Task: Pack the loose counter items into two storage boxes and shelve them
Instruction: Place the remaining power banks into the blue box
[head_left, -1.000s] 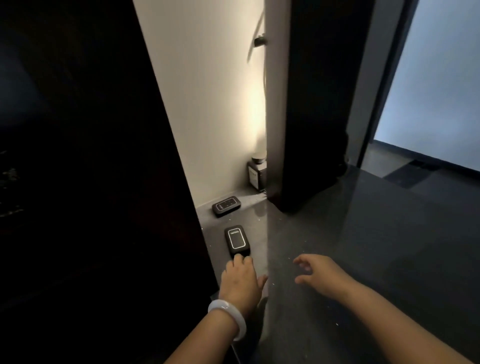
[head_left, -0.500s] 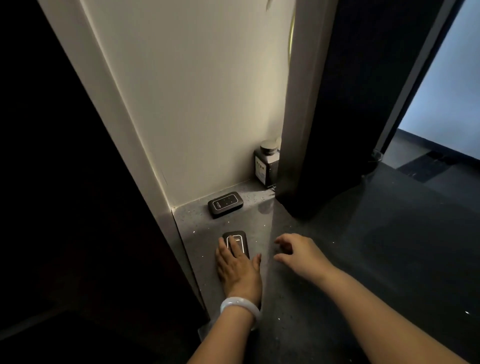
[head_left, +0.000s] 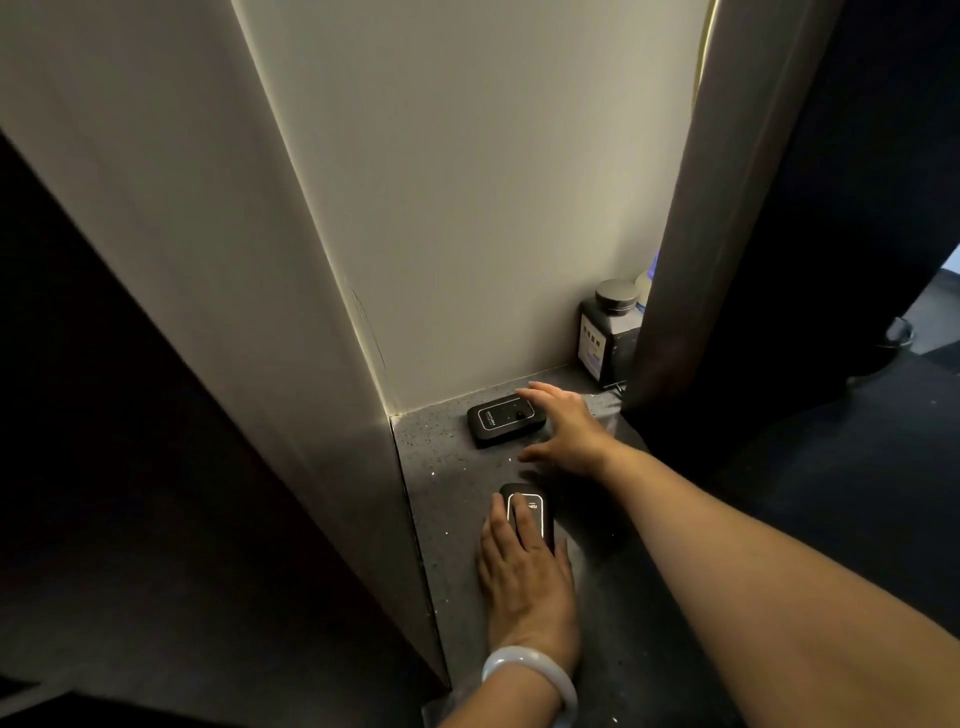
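Head camera: a pale wall (head_left: 467, 208) rises over a dark speckled counter (head_left: 447, 467), where a person works with both hands. At the wall's foot the right hand (head_left: 566, 431) spreads, unclenched, over one end of a flat black gadget (head_left: 501, 421). Out from the wall's corner the left hand (head_left: 524, 571) lies straight-fingered on a second gadget (head_left: 535, 501), gripping nothing. A bottle (head_left: 605, 338) stands against the wall. Both gadgets look thin and slick, so a hasty pinch may skid one or bump the bottle. Their print and the bottle's label are unreadable.
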